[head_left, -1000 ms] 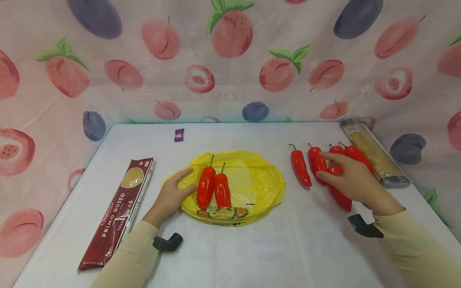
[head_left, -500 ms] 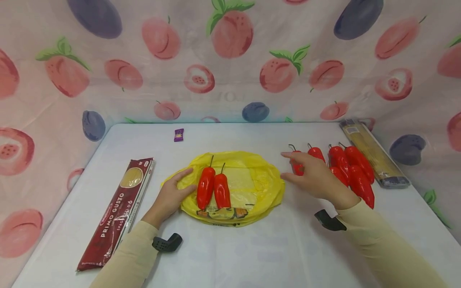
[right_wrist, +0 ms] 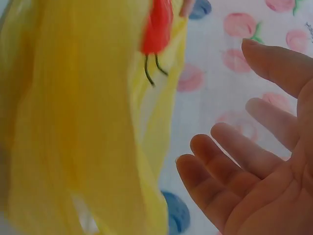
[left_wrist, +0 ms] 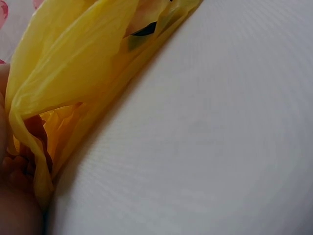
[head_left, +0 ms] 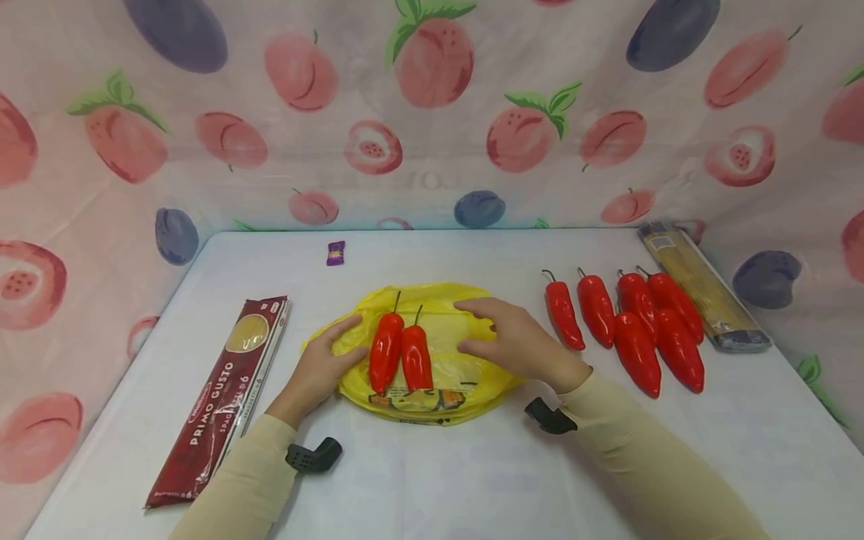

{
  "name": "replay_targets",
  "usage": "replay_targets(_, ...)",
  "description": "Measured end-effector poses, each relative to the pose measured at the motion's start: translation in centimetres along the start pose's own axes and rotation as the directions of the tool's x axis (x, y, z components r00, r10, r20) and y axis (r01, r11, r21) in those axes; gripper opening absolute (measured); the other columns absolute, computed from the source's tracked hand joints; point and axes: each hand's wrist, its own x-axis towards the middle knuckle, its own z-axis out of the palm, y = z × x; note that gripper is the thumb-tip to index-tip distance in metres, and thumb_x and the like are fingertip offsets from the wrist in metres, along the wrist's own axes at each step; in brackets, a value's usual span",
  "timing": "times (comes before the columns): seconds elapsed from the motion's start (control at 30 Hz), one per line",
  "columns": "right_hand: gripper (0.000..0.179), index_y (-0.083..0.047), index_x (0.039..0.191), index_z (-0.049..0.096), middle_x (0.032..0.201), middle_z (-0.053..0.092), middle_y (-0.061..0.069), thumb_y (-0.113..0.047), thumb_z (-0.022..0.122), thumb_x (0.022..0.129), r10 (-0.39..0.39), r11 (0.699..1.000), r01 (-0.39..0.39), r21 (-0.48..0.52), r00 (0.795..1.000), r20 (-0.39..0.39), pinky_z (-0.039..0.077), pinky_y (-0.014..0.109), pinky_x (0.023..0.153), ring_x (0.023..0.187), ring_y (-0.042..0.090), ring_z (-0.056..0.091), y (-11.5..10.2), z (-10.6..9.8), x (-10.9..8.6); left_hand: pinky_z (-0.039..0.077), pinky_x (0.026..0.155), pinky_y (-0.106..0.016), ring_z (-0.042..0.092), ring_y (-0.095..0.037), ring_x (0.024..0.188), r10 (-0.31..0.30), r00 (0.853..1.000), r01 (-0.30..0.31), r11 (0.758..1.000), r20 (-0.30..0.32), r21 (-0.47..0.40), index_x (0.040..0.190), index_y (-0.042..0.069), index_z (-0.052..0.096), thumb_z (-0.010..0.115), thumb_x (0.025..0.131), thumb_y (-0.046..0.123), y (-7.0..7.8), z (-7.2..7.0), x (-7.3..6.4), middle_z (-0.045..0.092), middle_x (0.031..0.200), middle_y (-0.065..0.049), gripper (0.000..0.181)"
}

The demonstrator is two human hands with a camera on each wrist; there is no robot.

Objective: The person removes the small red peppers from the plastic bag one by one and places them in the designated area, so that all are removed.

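In the head view a yellow plastic bag (head_left: 439,291) lies rolled open mid-table, with two red peppers (head_left: 385,351) side by side in it, stems pointing away. At its left rim is my left hand (head_left: 326,370), thumb and index finger spread over the yellow film near the left pepper. My right hand (head_left: 523,343) hovers over the bag's right side, thumb and fingers apart around nothing. Its loosely spread fingers (right_wrist: 222,181) show in the right wrist view, beside the bag (right_wrist: 88,122). Several more red peppers (head_left: 637,352) lie grouped on the right.
A dark red spaghetti packet (head_left: 216,405) lies at the left. Another pack of pasta (head_left: 702,289) rests by the back right edge. One small purple wrapped sweet (head_left: 335,253) sits at the back. Fruit-patterned cloth (head_left: 432,150) surrounds the white table (head_left: 472,480).
My right hand has swept left from the loose peppers to over the bag, carrying nothing, and the whole group shows again. One loose pepper was shifted near the pasta. My left hand has stayed still.
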Motion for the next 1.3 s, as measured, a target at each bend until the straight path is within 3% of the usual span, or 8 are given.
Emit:
replay_targets(0.23, 0.057, -0.008, 0.143, 0.054, 0.142, 0.055, 0.009, -0.022, 0.074, 0.091, -0.075, 0.997, 0.074, 0.01, 0.994, 0.074, 0.047, 0.047, 0.103, 0.123, 0.031, 0.055, -0.6, 3.3, 1.5, 0.053, 0.093, -0.033, 0.038, -0.027, 0.139, -0.008, 1.0, 0.008, 1.0, 0.003, -0.015, 0.152, 0.027, 0.045, 0.068, 0.096, 0.034, 0.0, -0.1, -0.1, 0.028, 0.162, -0.004, 0.061)
replay_targets(0.47, 0.059, -0.017, 0.145, 0.054, 0.147, 0.049, 0.007, -0.027, 0.075, 0.091, -0.038, 0.999, 0.037, 0.005, 0.991, 0.129, 0.041, 0.045, 0.109, 0.137, 0.026, 0.042, -1.4, 5.1, 2.4, 0.053, 0.093, -0.032, 0.038, -0.026, 0.138, -0.008, 1.0, 0.008, 1.0, -0.002, -0.014, 0.151, 0.027, 0.045, 0.068, 0.096, 0.033, 0.0, -0.1, -0.1, 0.029, 0.161, -0.003, 0.06)
replay_targets(0.7, 0.064, -0.023, 0.149, 0.05, 0.154, 0.039, 0.01, -0.03, 0.076, 0.09, 0.026, 1.0, -0.024, -0.013, 0.977, 0.21, 0.052, 0.041, 0.097, 0.138, 0.028, 0.038, -1.9, 5.9, 2.6, 0.05, 0.098, -0.035, 0.033, -0.027, 0.143, 0.008, 1.0, -0.008, 1.0, -0.004, -0.015, 0.152, 0.026, 0.044, 0.067, 0.096, 0.032, -0.2, 0.0, 0.2, 0.029, 0.161, -0.004, 0.06)
replay_targets(0.93, 0.066, -0.023, 0.151, 0.048, 0.15, 0.043, 0.01, -0.032, 0.075, 0.091, 0.031, 0.999, -0.023, -0.036, 0.973, 0.23, 0.053, 0.039, 0.096, 0.134, 0.027, 0.041, -2.0, 6.5, 2.8, 0.053, 0.093, -0.033, 0.036, -0.026, 0.14, 0.0, 1.0, 0.0, 1.0, -0.002, -0.017, 0.151, 0.028, 0.045, 0.068, 0.096, 0.032, -0.2, 0.1, 0.1, 0.028, 0.161, -0.003, 0.06)
replay_targets(1.03, 0.065, -0.021, 0.151, 0.047, 0.145, 0.048, 0.01, -0.031, 0.074, 0.092, 0.019, 0.999, -0.013, -0.031, 0.972, 0.234, 0.053, 0.035, 0.094, 0.127, 0.025, 0.046, -2.3, 6.7, 2.8, 0.055, 0.09, -0.031, 0.04, -0.027, 0.137, -0.004, 1.0, 0.004, 1.0, -0.003, -0.019, 0.151, 0.028, 0.045, 0.068, 0.096, 0.033, -0.2, 0.1, 0.1, 0.028, 0.161, -0.003, 0.06)
replay_targets(1.1, 0.065, -0.02, 0.151, 0.047, 0.142, 0.05, 0.012, -0.029, 0.073, 0.092, 0.024, 1.0, -0.023, -0.009, 0.97, 0.242, 0.056, 0.032, 0.086, 0.117, 0.023, 0.052, -2.4, 6.8, 2.8, 0.055, 0.089, -0.031, 0.042, -0.027, 0.135, -0.004, 1.0, 0.003, 1.0, -0.001, -0.025, 0.151, 0.028, 0.045, 0.068, 0.096, 0.032, -0.2, 0.1, 0.1, 0.028, 0.161, -0.003, 0.06)
replay_targets(1.2, 0.064, -0.021, 0.151, 0.047, 0.134, 0.05, 0.013, -0.026, 0.073, 0.092, 0.064, 0.997, -0.072, 0.022, 0.965, 0.254, 0.058, 0.027, 0.066, 0.095, 0.021, 0.06, -2.5, 6.9, 2.8, 0.054, 0.093, -0.034, 0.04, -0.027, 0.138, 0.005, 1.0, -0.005, 1.0, 0.0, -0.023, 0.151, 0.026, 0.045, 0.068, 0.096, 0.032, -0.2, 0.1, 0.1, 0.029, 0.161, -0.003, 0.061)
replay_targets(1.3, 0.065, -0.023, 0.15, 0.048, 0.128, 0.05, 0.012, -0.026, 0.074, 0.091, 0.112, 0.993, -0.12, 0.017, 0.96, 0.255, 0.056, 0.025, 0.063, 0.09, 0.02, 0.059, -2.3, 6.8, 2.7, 0.051, 0.098, -0.036, 0.035, -0.027, 0.141, 0.011, 1.0, -0.011, 1.0, -0.002, -0.019, 0.152, 0.026, 0.045, 0.069, 0.095, 0.032, -0.2, 0.1, 0.1, 0.029, 0.161, -0.003, 0.061)
